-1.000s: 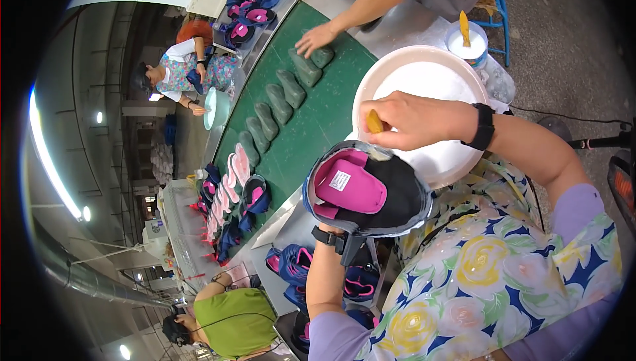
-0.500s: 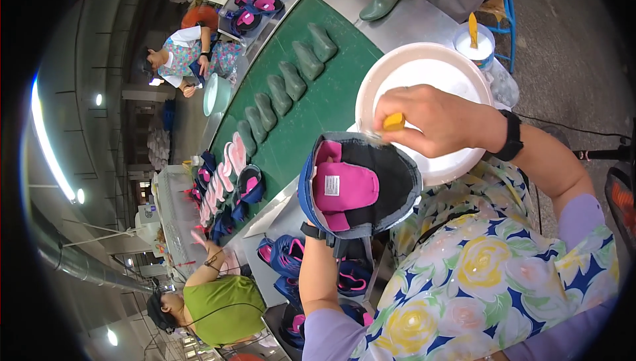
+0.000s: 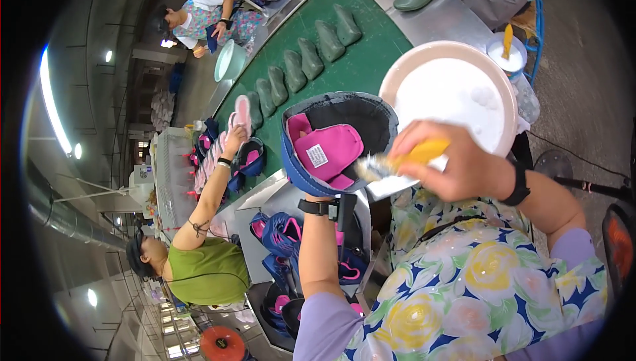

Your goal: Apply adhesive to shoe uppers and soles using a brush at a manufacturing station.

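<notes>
My right grip point(image 3: 457, 165) clamps a yellow brush point(image 3: 426, 151), bristles at the blue shoe upper's point(image 3: 341, 139) rim. Near the basin point(image 3: 419, 57), the upper mostly hides my left grip point(image 3: 318, 197), whose hold I cannot tell

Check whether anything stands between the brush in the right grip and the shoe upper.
Nothing visible does. The right grip holds the brush, its bristles overlapping the rim of the shoe upper; blur hides whether they touch. The pale basin stands off to the side.
</notes>
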Motion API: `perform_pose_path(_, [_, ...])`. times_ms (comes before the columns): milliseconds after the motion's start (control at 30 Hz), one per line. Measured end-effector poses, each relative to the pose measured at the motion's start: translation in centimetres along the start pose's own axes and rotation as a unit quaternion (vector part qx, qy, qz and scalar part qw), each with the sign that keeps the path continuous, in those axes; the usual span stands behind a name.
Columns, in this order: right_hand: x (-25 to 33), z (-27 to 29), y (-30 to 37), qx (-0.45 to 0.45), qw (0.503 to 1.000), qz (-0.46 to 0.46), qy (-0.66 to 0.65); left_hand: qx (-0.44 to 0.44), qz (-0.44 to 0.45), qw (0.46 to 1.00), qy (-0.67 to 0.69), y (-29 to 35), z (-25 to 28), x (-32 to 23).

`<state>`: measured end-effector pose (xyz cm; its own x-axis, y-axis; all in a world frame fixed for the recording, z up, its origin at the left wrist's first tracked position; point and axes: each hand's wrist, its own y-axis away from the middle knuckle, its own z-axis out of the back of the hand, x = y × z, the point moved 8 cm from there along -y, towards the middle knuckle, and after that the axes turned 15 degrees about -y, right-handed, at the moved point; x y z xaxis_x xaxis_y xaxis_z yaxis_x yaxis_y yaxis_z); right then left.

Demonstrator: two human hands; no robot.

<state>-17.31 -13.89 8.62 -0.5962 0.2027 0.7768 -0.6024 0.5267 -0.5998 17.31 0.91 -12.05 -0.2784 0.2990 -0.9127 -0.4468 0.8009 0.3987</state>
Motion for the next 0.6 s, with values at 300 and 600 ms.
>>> perform_pose_path(300, [-3.1, 6.0, -0.7, -0.061, 0.982, -0.110, 0.142, -0.114, -0.095, 0.985, 0.089, -3.1, 7.7, -2.8])
perform_pose_path(600, [-6.4, 9.6, 3.2, -0.170, 0.931, -0.301, 0.120, -0.230, -0.061, 0.971, 0.029, -12.1, 24.7, -0.4])
